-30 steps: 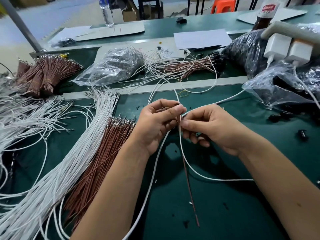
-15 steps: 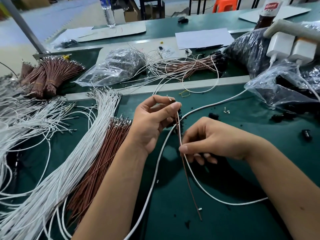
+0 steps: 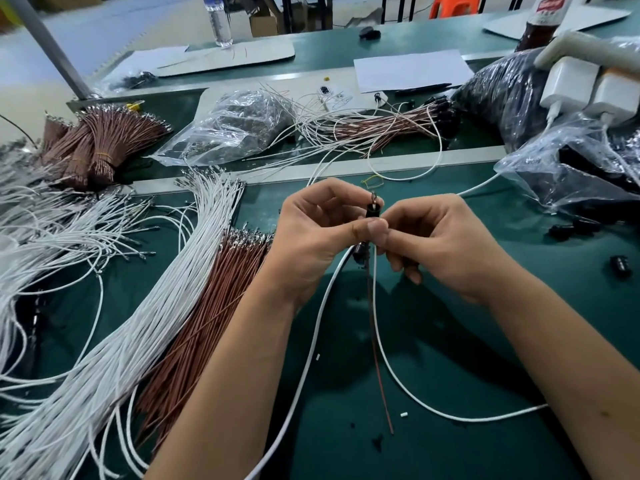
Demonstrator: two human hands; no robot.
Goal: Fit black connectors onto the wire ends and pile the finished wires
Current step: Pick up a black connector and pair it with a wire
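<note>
While loose white wires (image 3: 114, 334) and brown wires (image 3: 204, 327) lie left on the green counter (image 3: 450, 427), the left hand (image 3: 311, 233) and right hand (image 3: 440, 244) meet mid-counter, fingers pinching a black connector (image 3: 374, 211) upright, two wires trailing below.

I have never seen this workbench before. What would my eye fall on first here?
First, the two hands, left and right, meeting at centre and pinching a small black connector with a brown wire and a white wire trailing below. Next, the large fan of white wires and brown wires spread across the green table at left.
</note>
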